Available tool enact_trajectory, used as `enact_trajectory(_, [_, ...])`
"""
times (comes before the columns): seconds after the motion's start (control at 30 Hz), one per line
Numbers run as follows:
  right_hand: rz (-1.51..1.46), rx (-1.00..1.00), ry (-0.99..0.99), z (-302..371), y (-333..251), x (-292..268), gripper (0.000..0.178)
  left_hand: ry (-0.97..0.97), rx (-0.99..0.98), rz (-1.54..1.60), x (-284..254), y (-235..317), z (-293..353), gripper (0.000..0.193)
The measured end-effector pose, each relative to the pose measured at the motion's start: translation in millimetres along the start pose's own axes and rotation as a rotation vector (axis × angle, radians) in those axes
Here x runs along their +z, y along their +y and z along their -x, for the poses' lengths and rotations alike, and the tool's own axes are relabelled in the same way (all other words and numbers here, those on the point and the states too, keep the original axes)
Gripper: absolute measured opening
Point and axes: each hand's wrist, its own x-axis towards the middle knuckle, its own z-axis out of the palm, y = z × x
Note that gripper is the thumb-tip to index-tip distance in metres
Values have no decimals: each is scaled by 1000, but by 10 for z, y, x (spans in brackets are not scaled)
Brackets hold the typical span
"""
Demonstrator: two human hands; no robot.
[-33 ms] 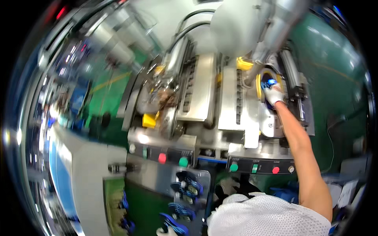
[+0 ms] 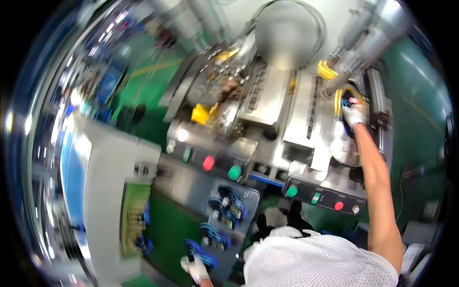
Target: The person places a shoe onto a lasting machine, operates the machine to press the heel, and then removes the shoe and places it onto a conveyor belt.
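Observation:
My right arm stretches forward to the right-hand station of the machine. There my white-gloved right hand (image 2: 354, 115) is at a dark shoe-shaped piece (image 2: 346, 98) with blue on it, inside a yellow-rimmed holder (image 2: 338, 103). Its fingers are blurred, so their grip is unclear; a small pinkish patch shows at their tips. Low in the view, my gloved left hand (image 2: 195, 269) is closed on the near end of a blue-and-black shoe part (image 2: 201, 254) at the edge of a grey tray (image 2: 248, 195). More blue-and-black shoe parts (image 2: 228, 205) lie farther up the tray.
Along the machine's front run two control panels (image 2: 325, 198) with green and red buttons. Metal plates (image 2: 267, 95) and yellow blocks (image 2: 201, 115) fill its middle and left. A grey cabinet (image 2: 107, 158) stands left, with blue pieces in its opening (image 2: 134, 220).
The view has swung, so the machine sits tilted and farther right. My left hand shows more fully, beside the same shoe part. My right hand stays at the yellow-rimmed holder.

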Motion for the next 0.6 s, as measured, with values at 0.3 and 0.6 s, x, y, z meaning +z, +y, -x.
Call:
enact_trajectory(0.3, [-402, -847, 110, 2835, -796, -946, 70, 46, -216, 179, 1235, -904, -181, 70])
enact_trajectory(0.6, [264, -1075, -24, 3904, -391, 347, 89, -224, -150, 319, 1378, -1171, -279, 94])
